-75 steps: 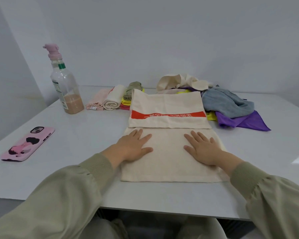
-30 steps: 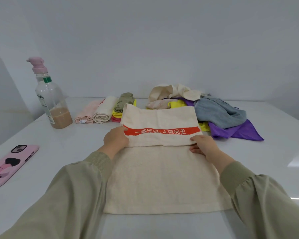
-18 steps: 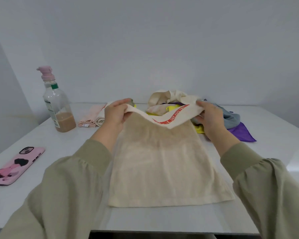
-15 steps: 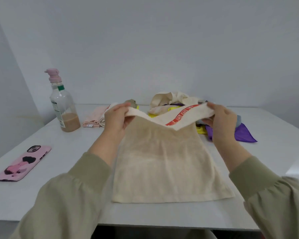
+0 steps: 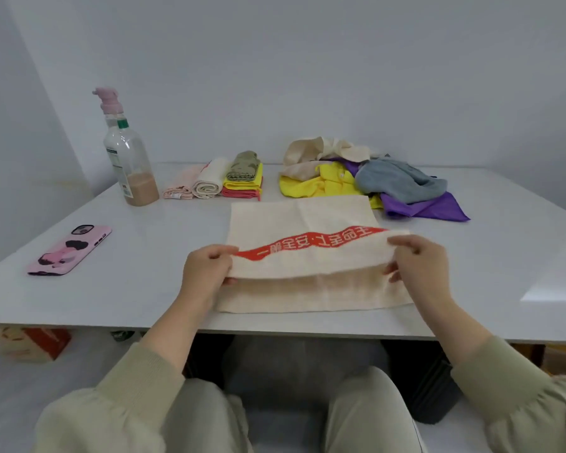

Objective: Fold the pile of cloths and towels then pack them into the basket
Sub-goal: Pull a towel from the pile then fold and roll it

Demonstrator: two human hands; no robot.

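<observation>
Head-camera view looking down on a white table (image 5: 138, 289). A cream rectangular terry towel with a red printed band (image 5: 301, 220) lies at the table's six o'clock edge, directly in front of the seated person.

The left hand (image 5: 209, 273) pinches the towel's upper layer at its nine o'clock corner, thumb on top and fingers curled beneath. The right hand (image 5: 419, 259) pinches the three o'clock corner the same way. Gripping both corners makes that edge taut and level, probably so it lands square on the lower layer, whose near strip shows underneath. The fold looks unfinished, as the held edge is not yet lined up with the near edge.

At one o'clock from the towel, just beside it, is a loose heap of yellow, grey, purple and cream cloths (image 5: 373, 181), unfolded. At eleven o'clock is a row of folded pink, cream, olive, yellow and coral cloths (image 5: 216, 181), likely finished pieces set clear of the work. A clear plastic pump bottle with a pink top (image 5: 128, 158) stands at ten o'clock. A pink-cased phone (image 5: 69, 250) lies at nine o'clock. No basket is in view.
</observation>
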